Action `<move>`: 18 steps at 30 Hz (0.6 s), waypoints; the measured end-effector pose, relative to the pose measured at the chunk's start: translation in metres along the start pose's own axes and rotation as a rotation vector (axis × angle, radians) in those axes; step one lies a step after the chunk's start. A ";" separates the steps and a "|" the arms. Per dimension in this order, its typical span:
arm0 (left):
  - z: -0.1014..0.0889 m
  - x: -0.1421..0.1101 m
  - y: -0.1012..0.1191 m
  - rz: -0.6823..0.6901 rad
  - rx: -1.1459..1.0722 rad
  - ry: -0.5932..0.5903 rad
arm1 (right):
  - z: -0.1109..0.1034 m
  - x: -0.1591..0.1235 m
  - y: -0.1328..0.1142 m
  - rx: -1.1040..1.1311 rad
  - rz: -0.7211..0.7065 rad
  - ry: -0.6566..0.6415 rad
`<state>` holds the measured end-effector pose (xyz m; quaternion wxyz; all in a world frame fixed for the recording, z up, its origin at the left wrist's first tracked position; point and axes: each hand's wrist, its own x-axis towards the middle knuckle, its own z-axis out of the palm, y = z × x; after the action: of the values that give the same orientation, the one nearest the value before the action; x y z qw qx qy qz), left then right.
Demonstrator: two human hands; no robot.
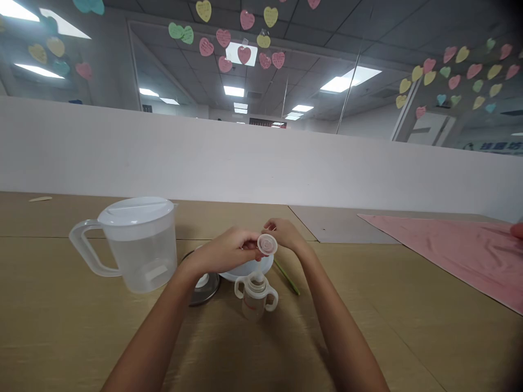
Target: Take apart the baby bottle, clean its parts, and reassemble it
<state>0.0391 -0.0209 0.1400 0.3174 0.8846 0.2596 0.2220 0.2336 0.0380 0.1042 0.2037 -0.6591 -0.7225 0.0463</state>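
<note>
My left hand [235, 249] pinches a round white bottle cap [267, 244] between thumb and fingers, its ringed face toward me. The cap is above a small clear baby bottle [253, 306] with two white side handles, which stands upright with its neck uncovered. Just right of the cap and slightly behind it is my right hand [285, 234], fingers curled together; what they hold, if anything, I cannot make out. Behind the bottle sits a whitish bowl [245, 270], partly covered by my left hand. A thin green stick [287, 276] lies to the bowl's right.
A lidded clear pitcher [143, 256] with a white handle stands at left. Partly behind my left forearm lies a dark-rimmed round lid [206, 294]. A pink cloth [449, 250] spreads at right, where another person's hand [517, 231] shows. A low white wall [261, 158] closes the table's back.
</note>
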 end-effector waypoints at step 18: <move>-0.009 -0.004 -0.081 -0.762 0.603 0.052 | -0.014 -0.062 -0.061 -0.351 -0.319 -0.296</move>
<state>0.0054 0.0345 0.0902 0.0992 0.7733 0.6257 0.0271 0.1851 -0.0332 0.1232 -0.0166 -0.5485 -0.8358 -0.0166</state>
